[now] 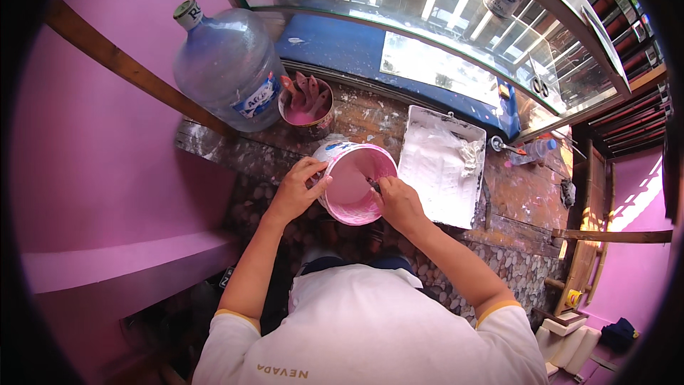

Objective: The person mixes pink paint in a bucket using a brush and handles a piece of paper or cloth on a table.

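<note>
A white bucket [356,214] with a blue print on its side stands tilted at the near edge of the wooden table, with pink paint [349,180] inside. My left hand [298,191] grips its left rim, thumb toward the inside and fingers over the edge. At the right rim, my right hand [400,203] is closed around a dark-handled tool [372,183] that reaches into the paint. The tool's lower end is hidden in the paint, so its kind does not show. Close by on the right lies a paint tray [409,128] coated with pale pink paint.
Behind the bucket, a tin [319,128] holds several pink-smeared pieces, beside a large clear water jug [224,64]. A small plastic bottle [536,151] lies on the paint-spotted table [516,192] at right. A glass case holding scissors [539,86] borders the far side.
</note>
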Action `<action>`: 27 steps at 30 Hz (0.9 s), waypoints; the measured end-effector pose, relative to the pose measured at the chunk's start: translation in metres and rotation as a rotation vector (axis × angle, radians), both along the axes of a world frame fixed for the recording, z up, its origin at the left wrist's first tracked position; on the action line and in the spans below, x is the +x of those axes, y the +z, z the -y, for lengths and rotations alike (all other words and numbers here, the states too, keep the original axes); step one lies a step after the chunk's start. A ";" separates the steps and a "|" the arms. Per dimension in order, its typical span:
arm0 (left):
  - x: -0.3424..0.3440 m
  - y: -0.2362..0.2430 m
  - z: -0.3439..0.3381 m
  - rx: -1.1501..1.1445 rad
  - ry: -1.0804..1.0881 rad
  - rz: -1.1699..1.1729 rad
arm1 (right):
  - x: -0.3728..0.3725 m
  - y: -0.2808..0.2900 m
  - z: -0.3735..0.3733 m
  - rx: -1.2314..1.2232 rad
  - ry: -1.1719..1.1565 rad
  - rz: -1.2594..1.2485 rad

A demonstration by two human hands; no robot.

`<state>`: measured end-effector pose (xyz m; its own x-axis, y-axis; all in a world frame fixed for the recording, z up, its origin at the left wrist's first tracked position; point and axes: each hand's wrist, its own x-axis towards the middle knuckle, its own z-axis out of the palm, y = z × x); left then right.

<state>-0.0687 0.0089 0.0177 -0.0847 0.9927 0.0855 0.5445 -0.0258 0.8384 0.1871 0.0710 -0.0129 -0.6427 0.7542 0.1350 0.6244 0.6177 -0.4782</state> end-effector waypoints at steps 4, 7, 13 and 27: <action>0.007 0.002 0.006 -0.020 0.020 -0.016 | 0.005 -0.006 0.012 -0.217 -0.097 -0.086; 0.008 0.002 0.009 -0.030 0.025 -0.016 | 0.002 -0.003 0.013 -0.315 -0.145 -0.148; 0.008 -0.003 0.008 0.005 -0.012 -0.018 | -0.017 -0.013 0.013 -0.429 -0.221 -0.321; -0.006 -0.005 0.007 0.045 -0.070 -0.023 | -0.011 0.008 -0.003 0.034 -0.127 -0.109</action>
